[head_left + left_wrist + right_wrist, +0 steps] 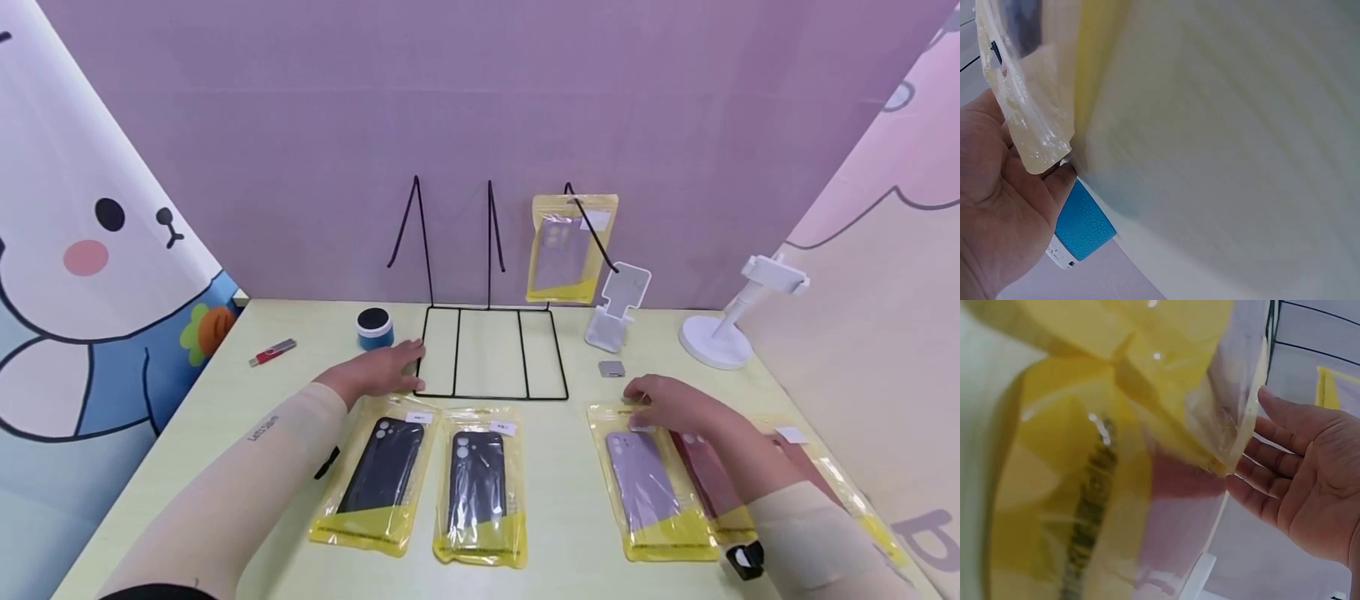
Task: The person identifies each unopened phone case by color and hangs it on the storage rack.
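My left hand [382, 368] is at the left side of a black wire rack [491, 397], its fingertips at the side bar; contact cannot be told. Below that hand lies a clear-and-yellow bag with a black phone case [384, 467], and beside it a bag with another dark phone case [477, 475]. Over the top edge of a bagged lilac phone case [641, 479] is my right hand [671, 404]. In the right wrist view its fingers [1266, 465] look loosely bent beside the bag's edge, partly hidden. A bagged red phone case [708, 471] lies partly under the right forearm.
On the rack's right hook hangs a bagged lilac case [562, 250]. A blue jar [374, 329] and red USB stick [272, 352] are on the left. A white phone stand [618, 308], small grey piece [611, 368] and round-based white holder [716, 342] stand or lie right.
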Demonstrator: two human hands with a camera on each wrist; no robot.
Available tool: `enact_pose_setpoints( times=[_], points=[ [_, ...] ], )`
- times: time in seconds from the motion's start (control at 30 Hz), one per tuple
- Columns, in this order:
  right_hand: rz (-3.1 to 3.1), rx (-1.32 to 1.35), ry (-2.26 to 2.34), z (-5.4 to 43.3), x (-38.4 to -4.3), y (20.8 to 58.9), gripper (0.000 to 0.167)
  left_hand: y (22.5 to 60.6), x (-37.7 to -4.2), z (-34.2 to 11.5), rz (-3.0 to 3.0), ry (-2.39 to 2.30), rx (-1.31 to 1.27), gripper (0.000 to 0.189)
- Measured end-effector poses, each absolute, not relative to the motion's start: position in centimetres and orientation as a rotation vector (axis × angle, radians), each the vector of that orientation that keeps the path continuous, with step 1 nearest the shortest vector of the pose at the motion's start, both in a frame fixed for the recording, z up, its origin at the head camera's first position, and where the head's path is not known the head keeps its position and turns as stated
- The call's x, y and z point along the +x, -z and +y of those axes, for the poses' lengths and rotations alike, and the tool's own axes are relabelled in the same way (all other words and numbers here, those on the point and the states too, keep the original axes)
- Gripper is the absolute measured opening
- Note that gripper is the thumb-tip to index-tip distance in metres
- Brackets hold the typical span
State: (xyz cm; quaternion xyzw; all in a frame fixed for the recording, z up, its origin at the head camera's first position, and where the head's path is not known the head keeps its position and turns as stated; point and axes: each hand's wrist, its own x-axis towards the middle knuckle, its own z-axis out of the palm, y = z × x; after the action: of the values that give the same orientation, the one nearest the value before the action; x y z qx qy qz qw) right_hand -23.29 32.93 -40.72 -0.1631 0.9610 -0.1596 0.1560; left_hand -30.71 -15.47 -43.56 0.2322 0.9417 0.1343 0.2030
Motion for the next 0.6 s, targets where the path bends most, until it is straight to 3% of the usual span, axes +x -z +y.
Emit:
enact_pose_setpoints(
  times=[0.1, 0.3, 0.6],
  points=[
    [2.765, -0.474, 0.393, 32.8, -23.7, 41.0, 0.038, 43.6, -30.7, -15.5, 2.631, -0.381, 0.638, 0.080],
    [2.778, -0.532, 0.351, 32.9, -24.2, 41.7, 0.006, 43.6, -30.7, -15.5, 2.628, -0.404, 0.616, 0.080],
    [2.813, -0.561, 0.446, 32.6, -23.7, 40.1, 0.009, 43.4, -30.6, -15.5, 2.623, -0.406, 0.635, 0.079]
  ],
)
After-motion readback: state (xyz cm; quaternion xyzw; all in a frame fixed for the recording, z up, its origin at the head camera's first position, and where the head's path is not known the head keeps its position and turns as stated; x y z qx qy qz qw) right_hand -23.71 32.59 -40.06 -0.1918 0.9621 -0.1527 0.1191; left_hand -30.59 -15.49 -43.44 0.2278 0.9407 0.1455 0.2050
